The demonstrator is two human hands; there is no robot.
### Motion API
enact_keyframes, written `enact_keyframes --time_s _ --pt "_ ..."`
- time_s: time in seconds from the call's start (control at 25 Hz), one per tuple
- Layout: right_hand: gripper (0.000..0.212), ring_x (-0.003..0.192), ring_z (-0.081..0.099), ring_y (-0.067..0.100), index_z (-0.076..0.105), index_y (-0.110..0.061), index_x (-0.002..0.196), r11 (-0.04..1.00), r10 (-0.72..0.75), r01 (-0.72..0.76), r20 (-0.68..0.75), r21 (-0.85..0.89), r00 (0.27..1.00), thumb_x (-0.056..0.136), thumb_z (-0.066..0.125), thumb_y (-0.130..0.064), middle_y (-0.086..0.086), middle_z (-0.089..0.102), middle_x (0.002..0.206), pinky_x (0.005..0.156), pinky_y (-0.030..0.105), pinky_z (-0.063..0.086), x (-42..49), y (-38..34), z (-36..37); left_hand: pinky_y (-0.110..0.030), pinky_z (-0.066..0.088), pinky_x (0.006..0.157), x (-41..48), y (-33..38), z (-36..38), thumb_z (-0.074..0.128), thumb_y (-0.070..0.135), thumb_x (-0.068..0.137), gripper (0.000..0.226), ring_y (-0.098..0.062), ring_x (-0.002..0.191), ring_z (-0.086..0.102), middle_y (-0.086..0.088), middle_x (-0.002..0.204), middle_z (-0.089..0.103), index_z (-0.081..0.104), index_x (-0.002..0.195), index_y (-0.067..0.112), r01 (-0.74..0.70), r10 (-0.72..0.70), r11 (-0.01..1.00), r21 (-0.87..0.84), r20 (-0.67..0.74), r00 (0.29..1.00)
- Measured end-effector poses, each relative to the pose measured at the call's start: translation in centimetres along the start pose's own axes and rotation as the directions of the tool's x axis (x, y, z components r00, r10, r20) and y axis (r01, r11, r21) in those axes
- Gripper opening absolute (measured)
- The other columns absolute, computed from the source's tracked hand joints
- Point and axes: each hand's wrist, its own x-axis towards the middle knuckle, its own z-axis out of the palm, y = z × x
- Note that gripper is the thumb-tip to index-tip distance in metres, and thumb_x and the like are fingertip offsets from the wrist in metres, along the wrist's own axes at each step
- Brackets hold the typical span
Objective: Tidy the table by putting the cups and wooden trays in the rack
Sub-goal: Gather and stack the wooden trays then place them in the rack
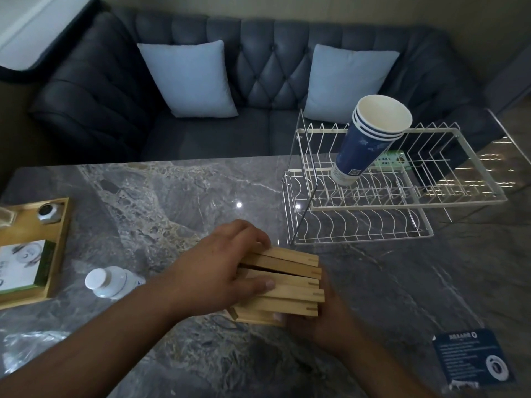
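A stack of several small wooden trays (290, 285) stands on edge near the table's front middle. My left hand (224, 268) lies over the stack's left side, fingers on top and thumb on its front face. My right hand (321, 326) cups the stack from below and the right. A white wire rack (373, 205) with two tiers stands at the right rear of the table. A nested stack of blue paper cups (365, 145) leans tilted in the rack's upper tier, mouths facing up and right.
A larger wooden tray (57, 254) with a card and a small metal object sits at the left edge. A white-capped bottle (110, 281) lies beside it. A dark blue leaflet (471, 360) lies front right. A dark sofa (258, 67) with two pale cushions stands behind the marble table (178, 196).
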Motion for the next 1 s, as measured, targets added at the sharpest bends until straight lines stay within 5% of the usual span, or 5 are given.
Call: enact_keyframes --time_s 0.16,0.32,0.64,0.84,1.0 --pt "0.096 0.12 0.065 0.015 0.038 -0.033 0.145 1.0 0.016 -0.016 0.0 0.019 1.0 0.068 0.095 -0.024 -0.004 0.061 0.136 0.092 0.037 0.058 0.2 0.4 0.0 -0.005 0.035 0.092 0.0 0.1 0.3 0.065 0.037 0.096 0.011 0.002 0.12 0.047 0.019 0.13 0.051 0.068 0.106 0.039 -0.128 0.127 0.992 -0.012 -0.024 0.992" --pt "0.092 0.117 0.065 0.012 0.04 -0.04 0.141 1.0 0.0 0.0 -0.008 0.014 1.0 0.066 0.094 -0.027 -0.009 0.061 0.132 0.09 0.034 0.058 0.3 0.6 0.1 -0.014 0.042 0.094 0.0 -0.3 0.5 0.067 0.03 0.097 0.014 0.002 0.12 0.05 0.023 0.131 0.052 0.075 0.105 0.039 -0.09 0.089 0.995 -0.043 -0.031 0.996" --pt "0.101 0.122 0.063 0.018 0.039 -0.021 0.147 1.0 -0.018 0.018 0.009 -0.001 1.0 0.065 0.097 -0.028 -0.002 0.058 0.138 0.093 0.04 0.057 0.3 1.0 0.0 -0.01 0.031 0.099 -0.6 -0.4 0.7 0.056 0.045 0.098 0.02 -0.005 0.13 0.043 0.013 0.146 0.049 0.068 0.114 0.039 -0.166 0.168 0.981 0.102 -0.007 0.986" --pt "0.099 0.122 0.063 0.023 0.04 -0.013 0.147 0.998 0.003 -0.004 0.027 0.058 1.0 0.067 0.097 -0.026 0.004 0.06 0.137 0.093 0.048 0.057 0.5 0.5 0.0 -0.028 0.041 0.103 -0.6 -0.9 0.8 0.055 0.058 0.098 0.029 -0.01 0.134 0.043 0.01 0.151 0.046 0.065 0.117 0.039 -0.189 0.189 0.974 0.124 0.017 0.982" --pt "0.097 0.119 0.065 0.014 0.041 -0.031 0.145 0.997 0.014 -0.016 0.025 0.08 1.0 0.066 0.096 -0.037 -0.006 0.061 0.135 0.091 0.034 0.058 0.2 0.0 0.1 -0.025 0.04 0.1 -0.6 -1.0 0.7 0.056 0.067 0.094 0.041 -0.013 0.133 0.045 0.007 0.149 0.048 0.066 0.117 0.035 -0.216 0.218 0.966 0.145 0.001 0.976"
